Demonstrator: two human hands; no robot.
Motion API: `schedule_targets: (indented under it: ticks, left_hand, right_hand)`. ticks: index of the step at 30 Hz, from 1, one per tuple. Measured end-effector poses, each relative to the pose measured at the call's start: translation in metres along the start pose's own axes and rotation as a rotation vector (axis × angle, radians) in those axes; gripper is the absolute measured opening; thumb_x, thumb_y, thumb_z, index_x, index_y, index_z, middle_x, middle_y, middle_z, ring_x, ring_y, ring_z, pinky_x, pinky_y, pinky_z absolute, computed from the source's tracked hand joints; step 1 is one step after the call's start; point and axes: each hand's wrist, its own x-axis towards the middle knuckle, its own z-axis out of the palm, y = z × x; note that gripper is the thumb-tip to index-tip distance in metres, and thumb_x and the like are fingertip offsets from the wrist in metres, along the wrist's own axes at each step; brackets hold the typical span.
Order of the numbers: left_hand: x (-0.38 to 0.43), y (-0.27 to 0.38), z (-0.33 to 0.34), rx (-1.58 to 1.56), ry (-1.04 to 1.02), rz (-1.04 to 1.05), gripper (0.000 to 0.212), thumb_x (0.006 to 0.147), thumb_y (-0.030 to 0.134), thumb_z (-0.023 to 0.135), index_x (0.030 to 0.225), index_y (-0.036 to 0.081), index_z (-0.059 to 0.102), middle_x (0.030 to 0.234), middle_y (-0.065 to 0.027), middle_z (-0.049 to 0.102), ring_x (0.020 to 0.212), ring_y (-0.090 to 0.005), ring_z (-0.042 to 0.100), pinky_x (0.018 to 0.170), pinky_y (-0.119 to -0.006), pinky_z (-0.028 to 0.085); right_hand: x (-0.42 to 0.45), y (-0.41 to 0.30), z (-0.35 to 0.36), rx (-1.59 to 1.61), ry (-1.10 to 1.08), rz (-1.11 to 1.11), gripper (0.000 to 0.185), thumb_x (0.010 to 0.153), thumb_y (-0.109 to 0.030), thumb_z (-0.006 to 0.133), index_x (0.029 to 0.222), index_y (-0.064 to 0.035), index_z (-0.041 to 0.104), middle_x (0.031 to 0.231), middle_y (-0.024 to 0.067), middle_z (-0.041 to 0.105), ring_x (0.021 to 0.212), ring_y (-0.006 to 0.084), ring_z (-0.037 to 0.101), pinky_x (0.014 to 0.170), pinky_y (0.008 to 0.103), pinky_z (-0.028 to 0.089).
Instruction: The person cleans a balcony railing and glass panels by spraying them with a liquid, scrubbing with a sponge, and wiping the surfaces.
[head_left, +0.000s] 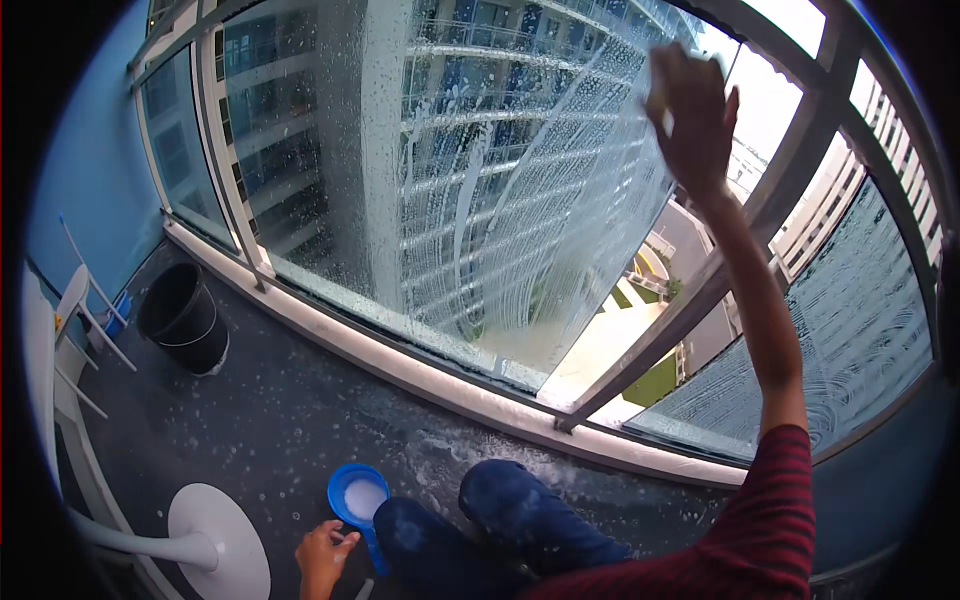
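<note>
My right hand (691, 124) is raised at the upper right, against or just before a soapy glass balcony panel (465, 202). Motion blurs it, and whether something lies under the palm is unclear. White foam streaks and droplets cover much of the glass. Low down, my left hand (327, 555) has its fingers loosely bent beside a blue plastic dipper (358, 469). No grip on the dipper's handle shows, though the fingertips are close to it. White suds fill part of the dipper, which sits on the wet dark floor (277, 435) next to my knee.
A black bucket (184, 319) stands at the left near the low ledge (360, 341). White chair legs (82, 300) and a round white pedestal base (217, 544) occupy the left side. Metal posts (675, 300) frame the glass, with another foamy panel (840, 352) at the right.
</note>
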Motion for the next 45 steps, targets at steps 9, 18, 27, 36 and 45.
schedule_targets:
  ticks: [9,18,27,36,45]
  left_hand:
    - [-0.003,0.014,-0.01,0.013,0.019,0.01,0.042,0.066,0.035,0.07,0.096,0.007,0.061,0.074,-0.0053,0.064,0.072,-0.0234,0.061,0.066,-0.035,0.046]
    - [-0.01,0.0,-0.029,0.098,0.142,0.015,0.045,0.068,0.034,0.069,0.102,0.007,0.059,0.081,-0.0073,0.063,0.076,-0.0251,0.06,0.068,-0.04,0.045]
    - [-0.009,-0.004,-0.017,0.206,0.187,0.026,0.05,0.067,0.039,0.068,0.102,0.005,0.058,0.081,-0.0081,0.062,0.076,-0.0264,0.06,0.067,-0.04,0.043]
    - [-0.007,-0.009,-0.03,0.19,0.235,-0.054,0.05,0.069,0.039,0.067,0.105,0.005,0.057,0.084,-0.0089,0.062,0.079,-0.0258,0.06,0.069,-0.039,0.041]
    - [-0.002,0.003,-0.028,0.187,0.169,-0.032,0.048,0.068,0.036,0.069,0.102,0.005,0.059,0.081,-0.008,0.062,0.076,-0.0253,0.06,0.067,-0.038,0.043]
  right_hand:
    - [-0.319,-0.198,0.013,-0.439,-0.129,-1.074,0.059,0.089,-0.045,0.031,0.137,-0.0148,0.015,0.14,0.0018,0.021,0.13,0.0214,0.019,0.108,0.041,0.015]
    - [0.063,-0.084,0.042,0.085,0.253,0.408,0.068,0.077,-0.042,0.057,0.132,-0.0108,0.031,0.136,0.0147,0.026,0.126,0.0415,0.017,0.1,0.058,0.013]
    - [0.089,-0.333,0.136,0.052,0.053,-0.248,0.048,0.083,-0.031,0.048,0.126,-0.013,0.039,0.131,0.0073,0.035,0.127,0.0289,0.023,0.103,0.0519,0.017]
    - [-0.042,-0.169,0.094,0.178,-0.085,-0.053,0.051,0.086,-0.035,0.047,0.132,-0.0201,0.032,0.134,0.0031,0.034,0.126,0.0228,0.029,0.097,0.0566,0.023]
    - [-0.315,-0.333,0.053,0.598,-0.748,-0.772,0.056,0.079,-0.034,0.052,0.131,-0.0211,0.034,0.138,-0.0013,0.028,0.13,0.0179,0.02,0.108,0.0444,0.007]
